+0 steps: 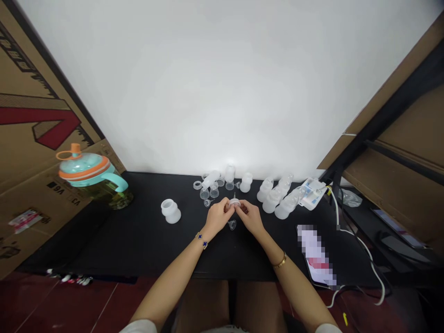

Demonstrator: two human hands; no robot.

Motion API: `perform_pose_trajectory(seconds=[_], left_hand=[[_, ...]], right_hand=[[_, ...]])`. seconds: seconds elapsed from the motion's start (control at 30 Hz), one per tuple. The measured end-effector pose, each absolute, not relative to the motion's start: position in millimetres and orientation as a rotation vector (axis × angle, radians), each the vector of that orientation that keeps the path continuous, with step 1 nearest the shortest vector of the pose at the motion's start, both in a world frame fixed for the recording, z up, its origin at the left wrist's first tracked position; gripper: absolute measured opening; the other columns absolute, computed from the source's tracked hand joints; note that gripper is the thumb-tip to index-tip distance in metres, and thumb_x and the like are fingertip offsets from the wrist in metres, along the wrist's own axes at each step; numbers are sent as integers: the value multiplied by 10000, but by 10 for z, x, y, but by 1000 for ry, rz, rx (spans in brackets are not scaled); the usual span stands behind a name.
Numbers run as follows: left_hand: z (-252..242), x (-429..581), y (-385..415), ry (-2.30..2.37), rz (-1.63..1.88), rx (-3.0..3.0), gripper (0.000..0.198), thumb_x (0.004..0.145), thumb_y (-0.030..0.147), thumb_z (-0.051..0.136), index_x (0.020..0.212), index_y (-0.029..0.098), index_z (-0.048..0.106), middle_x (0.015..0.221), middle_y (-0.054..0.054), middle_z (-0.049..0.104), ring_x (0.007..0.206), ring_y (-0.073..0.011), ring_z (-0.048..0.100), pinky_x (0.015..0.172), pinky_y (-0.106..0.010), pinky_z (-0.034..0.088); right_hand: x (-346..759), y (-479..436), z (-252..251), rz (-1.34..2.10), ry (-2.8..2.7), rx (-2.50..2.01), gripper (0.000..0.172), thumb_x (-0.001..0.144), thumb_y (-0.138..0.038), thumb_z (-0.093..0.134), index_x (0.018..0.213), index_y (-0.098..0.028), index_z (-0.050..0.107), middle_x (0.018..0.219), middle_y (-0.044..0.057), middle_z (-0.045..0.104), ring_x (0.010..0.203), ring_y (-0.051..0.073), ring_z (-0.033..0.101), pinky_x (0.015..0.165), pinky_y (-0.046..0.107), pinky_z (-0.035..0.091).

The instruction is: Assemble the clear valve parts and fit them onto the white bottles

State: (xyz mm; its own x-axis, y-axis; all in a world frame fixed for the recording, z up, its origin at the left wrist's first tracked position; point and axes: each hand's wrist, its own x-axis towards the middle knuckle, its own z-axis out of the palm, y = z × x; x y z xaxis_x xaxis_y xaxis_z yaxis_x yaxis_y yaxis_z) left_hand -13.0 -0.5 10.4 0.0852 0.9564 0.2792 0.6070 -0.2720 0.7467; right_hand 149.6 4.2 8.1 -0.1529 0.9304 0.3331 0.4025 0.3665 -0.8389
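My left hand [219, 215] and my right hand [250, 216] meet over the middle of the table, fingers closed around a white bottle collar [235, 202]. A thin pointed tip rises from the collar. Just below the hands lies a clear silicone nipple [232, 225]. An open white bottle body [171, 211] stands apart on the left. Beyond my hands are another bottle body [246, 182], a loose collar [197, 185] and several clear caps [204, 193]. Several bottles with clear tops [273, 199] are grouped to the right of my right hand.
A large teal and orange jug [93, 173] stands at the left beside a cardboard box [31, 152]. On the right are a phone [316, 256], a white power strip [312, 193] and a white cable [360, 240]. A white wall [215, 92] closes off the back of the black table [138, 249].
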Motion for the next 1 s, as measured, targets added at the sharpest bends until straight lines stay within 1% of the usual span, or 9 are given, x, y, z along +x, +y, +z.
perform_pose_trajectory(seconds=[0.23, 0.47, 0.67, 0.87, 0.93, 1.0], left_hand=[[128, -133, -15, 1528, 1065, 1925, 242, 908, 374, 533, 732, 219, 473, 594, 65, 490, 556, -119, 466, 574, -240, 268], [140, -130, -29, 1533, 1078, 1961, 200, 909, 360, 541, 768, 218, 533, 609, 58, 521, 567, -122, 497, 575, -238, 290], [164, -129, -39, 1558, 1069, 1964, 169, 907, 345, 546, 791, 222, 557, 629, 49, 568, 581, -127, 530, 581, -237, 307], [176, -134, -34, 1562, 1028, 1973, 150, 907, 345, 549, 829, 224, 590, 654, 38, 603, 593, -134, 554, 580, -237, 310], [160, -138, -23, 1558, 1005, 1961, 168, 909, 357, 543, 823, 221, 594, 658, 31, 606, 601, -139, 558, 583, -239, 313], [143, -141, -10, 1557, 983, 1950, 224, 914, 375, 528, 766, 214, 579, 642, 24, 587, 601, -144, 545, 586, -245, 312]], right_hand=[[1496, 43, 87, 733, -1733, -1181, 269, 910, -421, 580, 917, -186, 711, 687, -2, 642, 590, 148, 556, 554, 245, 408], [1509, 53, 69, 722, -1736, -1190, 249, 898, -403, 594, 952, -195, 719, 703, -2, 655, 602, 151, 561, 553, 241, 414], [1508, 53, 79, 703, -1752, -1216, 269, 889, -391, 585, 1011, -195, 724, 721, 5, 659, 604, 155, 563, 548, 245, 419], [1508, 57, 90, 717, -1748, -1206, 254, 887, -389, 585, 961, -190, 726, 744, 12, 694, 602, 154, 576, 570, 254, 428], [1506, 61, 85, 720, -1742, -1201, 252, 888, -390, 588, 954, -190, 726, 749, 13, 702, 608, 155, 584, 572, 253, 430], [1503, 64, 78, 722, -1734, -1196, 253, 893, -393, 588, 952, -190, 727, 750, 14, 704, 617, 157, 592, 580, 253, 438]])
